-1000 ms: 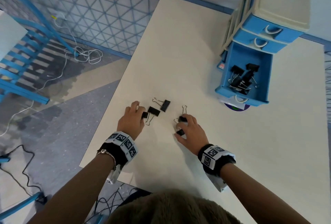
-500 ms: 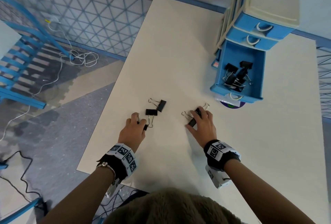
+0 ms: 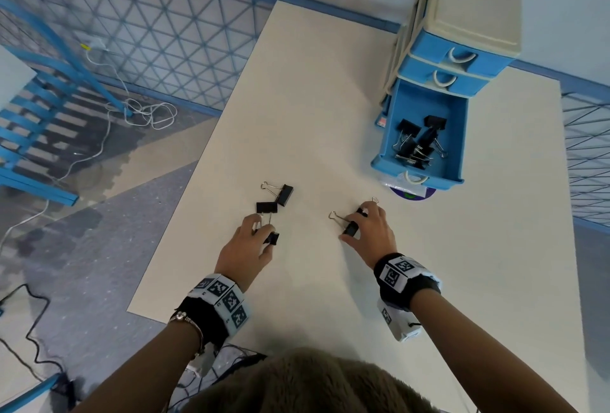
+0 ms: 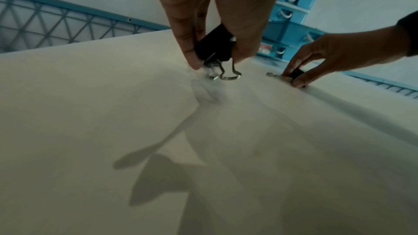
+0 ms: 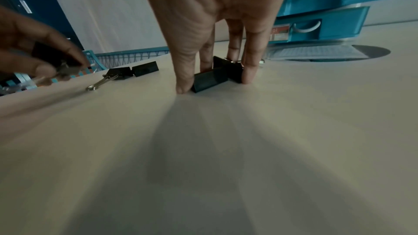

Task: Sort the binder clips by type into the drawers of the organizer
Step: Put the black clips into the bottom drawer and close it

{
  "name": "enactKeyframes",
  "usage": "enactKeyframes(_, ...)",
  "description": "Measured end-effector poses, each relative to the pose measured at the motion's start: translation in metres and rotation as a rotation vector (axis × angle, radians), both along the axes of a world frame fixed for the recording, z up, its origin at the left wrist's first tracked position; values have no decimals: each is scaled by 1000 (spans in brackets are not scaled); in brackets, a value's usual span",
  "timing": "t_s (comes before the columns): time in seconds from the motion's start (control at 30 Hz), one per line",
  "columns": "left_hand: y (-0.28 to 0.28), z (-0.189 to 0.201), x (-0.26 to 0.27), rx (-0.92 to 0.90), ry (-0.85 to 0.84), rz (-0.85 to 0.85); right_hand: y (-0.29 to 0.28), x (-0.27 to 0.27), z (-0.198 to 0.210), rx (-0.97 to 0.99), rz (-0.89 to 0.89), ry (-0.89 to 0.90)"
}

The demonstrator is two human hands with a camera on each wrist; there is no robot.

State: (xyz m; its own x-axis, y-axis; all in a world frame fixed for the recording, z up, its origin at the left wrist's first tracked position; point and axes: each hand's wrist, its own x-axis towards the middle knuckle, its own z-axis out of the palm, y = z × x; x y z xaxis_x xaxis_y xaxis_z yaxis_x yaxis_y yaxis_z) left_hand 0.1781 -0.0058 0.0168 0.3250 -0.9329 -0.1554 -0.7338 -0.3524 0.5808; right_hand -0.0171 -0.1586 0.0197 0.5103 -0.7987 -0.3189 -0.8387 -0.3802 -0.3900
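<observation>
Now your right hand [image 3: 369, 226] pinches two clips [image 5: 217, 76] on the table [image 3: 462, 280], nearer the open drawer [image 3: 462, 135] ahead and to its right; your left hand [image 3: 246, 247] holds one clip [image 4: 214, 45], farther off.

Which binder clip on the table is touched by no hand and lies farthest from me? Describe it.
Start at the blue drawer organizer and cross the white table towards the left hand. Two loose clips lie beyond its fingertips. Take the farther binder clip, the one with its wire handles pointing left.
</observation>
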Motion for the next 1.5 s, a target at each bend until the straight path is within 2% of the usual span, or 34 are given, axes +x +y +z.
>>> enactKeyframes(0.17,-43,32,-25,-141,38,-156,4,-14,4,30,46,25)
enactKeyframes(0.47,-181,96,-93,-241,-57,-450,7,-62,9,129,44,60)
enactKeyframes(0.63,-256,105,-113,-198,-114,-427,3,-90,14,150,-1,-19)
enactKeyframes(0.8,-292,103,-114,-125,-25,-335,-11,-106,38,49,-95,-212)
enactKeyframes(0.9,-275,93,-104,-174,59,-269,-33,-106,59,-48,-130,-324)
enactKeyframes(1.0,-231,76,-88,-296,113,-230,-60,-98,80,-151,-122,-399)
enactKeyframes(1.13,-151,49,-62,-330,101,-152,-97,-80,99,-248,-120,-380)
enactKeyframes(1.33,-46,11,-28,-93,54,5,-145,-50,98,-244,-131,-240)
enactKeyframes(1.43,-17,4,-16,20,20,55,-163,-36,93,-234,-151,-186)
enactKeyframes(1.5,-5,3,-10,30,-12,61,-171,-28,88,-213,-155,-142)
